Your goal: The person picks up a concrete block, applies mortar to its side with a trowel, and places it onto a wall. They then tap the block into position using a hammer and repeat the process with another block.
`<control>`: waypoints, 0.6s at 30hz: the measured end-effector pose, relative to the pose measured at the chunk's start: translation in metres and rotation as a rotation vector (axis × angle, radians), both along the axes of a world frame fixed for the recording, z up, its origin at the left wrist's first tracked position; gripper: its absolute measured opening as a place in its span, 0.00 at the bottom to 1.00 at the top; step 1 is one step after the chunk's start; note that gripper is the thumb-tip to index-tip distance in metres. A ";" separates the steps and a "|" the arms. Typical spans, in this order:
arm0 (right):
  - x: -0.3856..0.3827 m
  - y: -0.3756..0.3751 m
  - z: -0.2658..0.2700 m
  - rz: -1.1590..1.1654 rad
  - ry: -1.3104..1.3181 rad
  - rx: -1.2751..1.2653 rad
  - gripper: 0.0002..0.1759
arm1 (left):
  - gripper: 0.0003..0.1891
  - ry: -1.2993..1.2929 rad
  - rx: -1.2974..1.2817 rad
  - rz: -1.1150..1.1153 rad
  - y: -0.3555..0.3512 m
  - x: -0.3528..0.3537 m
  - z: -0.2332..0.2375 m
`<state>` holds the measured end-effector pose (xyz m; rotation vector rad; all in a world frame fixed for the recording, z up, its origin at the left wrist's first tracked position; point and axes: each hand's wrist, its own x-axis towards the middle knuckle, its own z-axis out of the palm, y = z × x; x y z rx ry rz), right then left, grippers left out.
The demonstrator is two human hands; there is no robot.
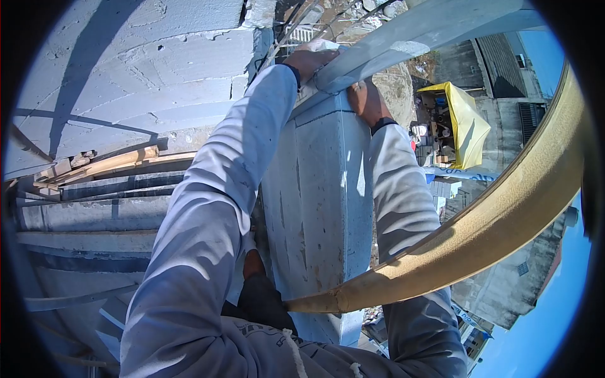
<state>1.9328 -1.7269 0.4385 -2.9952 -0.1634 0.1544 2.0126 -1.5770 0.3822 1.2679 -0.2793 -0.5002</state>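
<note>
A long, smooth grey beam runs from the upper right down to the end of a pale grey block wall. My left hand is at the left side of the beam's near end, with its fingers partly hidden behind it. On the opposite side, my right hand is closed against the beam's lower edge, near the wall's top corner. Both of my arms stretch forward in long grey sleeves, one on each side of the wall. What the fingertips press on cannot be seen.
A thick bamboo pole curves across my right arm and the wall. Lumber pieces and grey planks lie at left, beside a plastered surface. Far below stand a yellow canopy and buildings. Thin metal rods rise beyond.
</note>
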 end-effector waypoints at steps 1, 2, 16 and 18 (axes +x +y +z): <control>0.000 -0.002 -0.002 -0.001 0.000 -0.001 0.19 | 0.37 0.000 -0.001 -0.001 0.000 0.002 -0.002; 0.001 -0.005 -0.007 0.008 -0.031 0.000 0.19 | 0.37 0.015 0.008 -0.039 -0.001 0.006 -0.004; 0.000 -0.001 -0.004 0.026 -0.038 -0.036 0.18 | 0.32 -0.069 -0.015 -0.022 -0.005 0.013 -0.012; 0.000 0.000 -0.002 -0.023 -0.005 -0.009 0.21 | 0.30 -0.055 -0.002 -0.010 -0.002 0.007 -0.005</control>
